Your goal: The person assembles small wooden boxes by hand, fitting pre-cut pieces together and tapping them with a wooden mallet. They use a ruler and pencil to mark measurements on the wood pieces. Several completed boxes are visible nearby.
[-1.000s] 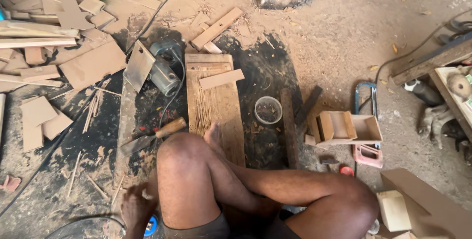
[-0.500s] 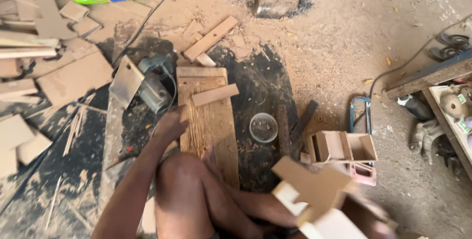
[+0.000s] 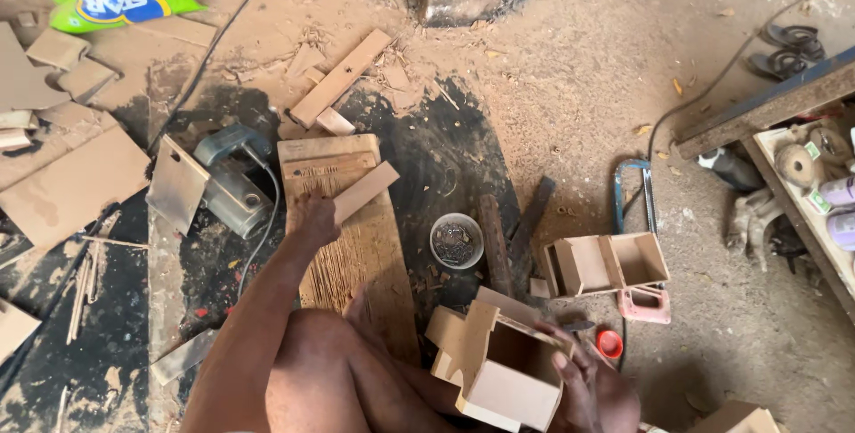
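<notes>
My left hand reaches forward over a thick wooden board lying on the ground and touches the lower end of a thin wooden strip that lies slantwise on it. Whether the fingers close on the strip I cannot tell. My right hand holds a small open box of light board low at the front, above my bent legs. A foot rests on the thick board's near end.
A circular saw lies left of the board. A round tin of small nails sits to its right, then another small wooden box, a red cap and a hacksaw. Board offcuts are scattered left; a shelf stands right.
My right hand has lifted the light board box up in front of my legs and steadied it. My left hand has reached further forward to the thin strip on the thick board.
</notes>
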